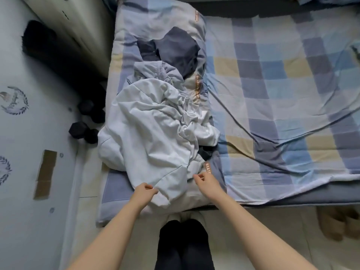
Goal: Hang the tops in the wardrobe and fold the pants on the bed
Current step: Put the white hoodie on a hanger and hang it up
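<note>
A crumpled pale grey-white garment (152, 133) lies heaped on the left part of the bed (272, 94). My left hand (145, 190) pinches its near hem at the bed's front edge. My right hand (205, 181) pinches the cloth a little further right, beside an orange label. Beyond the pale garment lie a light blue-grey garment (153, 72) and a dark navy one (175, 49). A small dark piece (205, 152) peeks out under the pale garment's right side.
The bed carries a blue, grey and yellow checked cover. Black dumbbells (83, 131) sit on the floor at the bed's left side. A white cabinet (74, 26) stands at the top left. Slippers (339, 225) lie on the floor at the right.
</note>
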Motion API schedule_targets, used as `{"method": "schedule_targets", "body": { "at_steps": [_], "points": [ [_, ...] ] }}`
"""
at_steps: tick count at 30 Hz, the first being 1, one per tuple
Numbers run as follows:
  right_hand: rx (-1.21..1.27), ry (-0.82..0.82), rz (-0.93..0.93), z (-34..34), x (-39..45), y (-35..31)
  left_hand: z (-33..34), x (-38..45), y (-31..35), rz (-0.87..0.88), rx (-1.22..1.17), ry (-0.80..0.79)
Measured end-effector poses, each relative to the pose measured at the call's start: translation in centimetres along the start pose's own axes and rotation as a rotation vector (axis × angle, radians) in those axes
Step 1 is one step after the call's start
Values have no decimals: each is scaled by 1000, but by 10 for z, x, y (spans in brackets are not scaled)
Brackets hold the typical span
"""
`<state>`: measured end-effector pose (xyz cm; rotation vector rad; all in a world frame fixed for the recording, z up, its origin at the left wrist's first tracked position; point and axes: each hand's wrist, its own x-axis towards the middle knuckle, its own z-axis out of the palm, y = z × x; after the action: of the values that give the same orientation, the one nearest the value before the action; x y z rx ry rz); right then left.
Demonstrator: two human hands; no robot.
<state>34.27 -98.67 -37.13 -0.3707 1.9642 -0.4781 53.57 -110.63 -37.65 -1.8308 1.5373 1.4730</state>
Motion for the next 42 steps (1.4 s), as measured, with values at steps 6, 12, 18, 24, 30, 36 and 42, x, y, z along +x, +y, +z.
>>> {"method": "schedule_targets", "body": {
  "at_steps": [6, 12, 18, 24, 30, 36, 42],
  "points": [
    [199, 1, 119, 48, 86, -6, 22, 33, 1, -78, -285, -60],
    [188, -114, 133, 78, 123, -6, 9, 49, 6, -174, -737, -96],
    [74, -59, 24, 70, 121, -4, 10, 47, 21, -181, -835, -123],
    [187, -228, -350, 66, 78, -16, 14, 45, 36, -182, -912, -128],
    [163, -522, -495, 24, -23, -13, -8, 16, 57, -66, -839, 42],
    [200, -224, -416, -24, -72, -23, -31, -63, 96, 195, -871, 53],
    [667, -59, -279, -70, -133, -69, -55, -181, 141, 466, -872, -66]
  ]
}}
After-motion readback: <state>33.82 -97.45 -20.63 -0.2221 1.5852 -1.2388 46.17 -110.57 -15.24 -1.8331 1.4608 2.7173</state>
